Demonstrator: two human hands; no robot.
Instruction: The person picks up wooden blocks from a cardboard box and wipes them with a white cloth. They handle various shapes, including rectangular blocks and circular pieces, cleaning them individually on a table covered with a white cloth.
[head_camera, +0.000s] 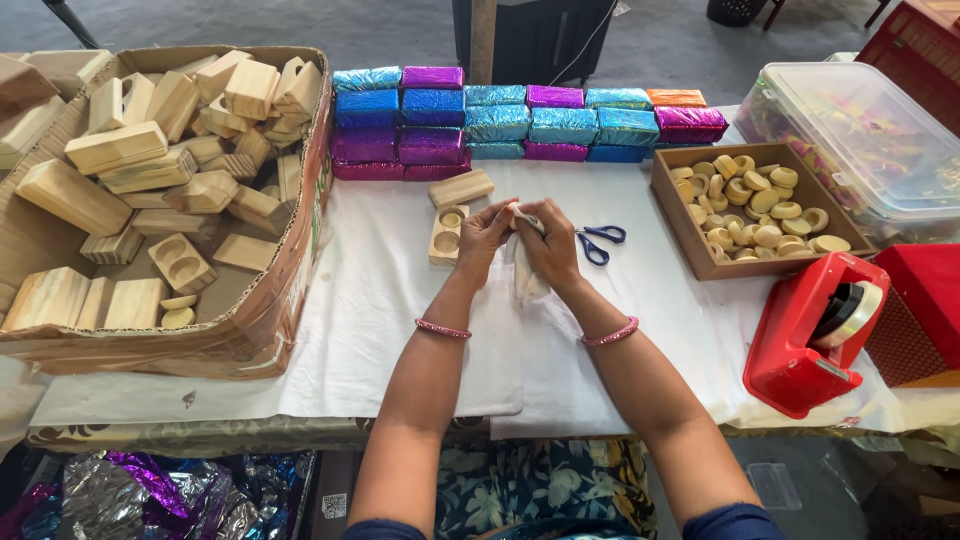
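Note:
Both hands meet over the middle of the white-covered table. My left hand (483, 237) and my right hand (548, 245) pinch a small pale object (524, 219) between their fingertips, with a clear plastic bag (524, 278) hanging below them. A pale wooden block with two round hollows (447, 234) lies just left of my left hand, and another wooden block (461, 187) lies behind it. Blue-handled scissors (599, 241) rest just right of my right hand.
A large cardboard box (285, 270) of wooden blocks fills the left. Shiny blue, purple and orange wrapped blocks (520, 123) are stacked at the back. A brown tray (690, 250) of round wooden pieces, a clear lidded tub (860, 140) and a red tape dispenser (810, 335) stand at right.

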